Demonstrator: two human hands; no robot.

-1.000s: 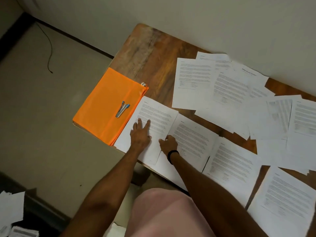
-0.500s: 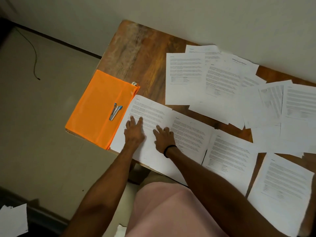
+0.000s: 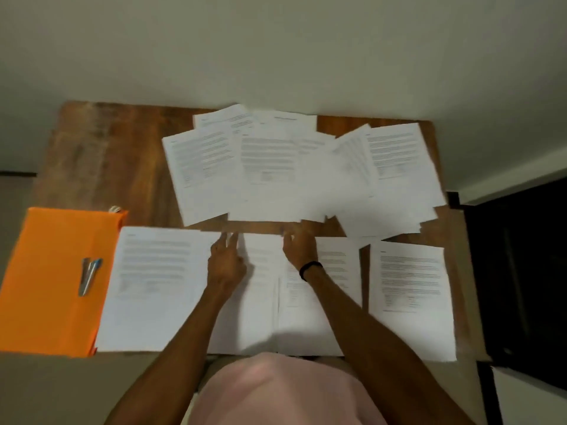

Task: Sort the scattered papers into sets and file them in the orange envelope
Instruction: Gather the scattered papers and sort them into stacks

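Papers in two groups on wooden table [image 3: 101,167]: near row [image 3: 156,286] of four sheets side by side along the front edge, far batch [image 3: 276,167] fanned and overlapping close to the wall. Orange envelope [image 3: 55,280] lies flat at the table's left end, its right edge touching the first sheet of the near row. Two pens [image 3: 89,276] lie on top of the envelope. Left hand [image 3: 225,265] rests where first and second near sheets meet, fingers straight, slightly spread, gripping nothing. Right hand [image 3: 299,251] sits at the far edge of the second sheet, black band [image 3: 310,268] on the wrist. Motion blur there, can't tell if those fingers press flat or pinch the edge. Both forearms cross the near row
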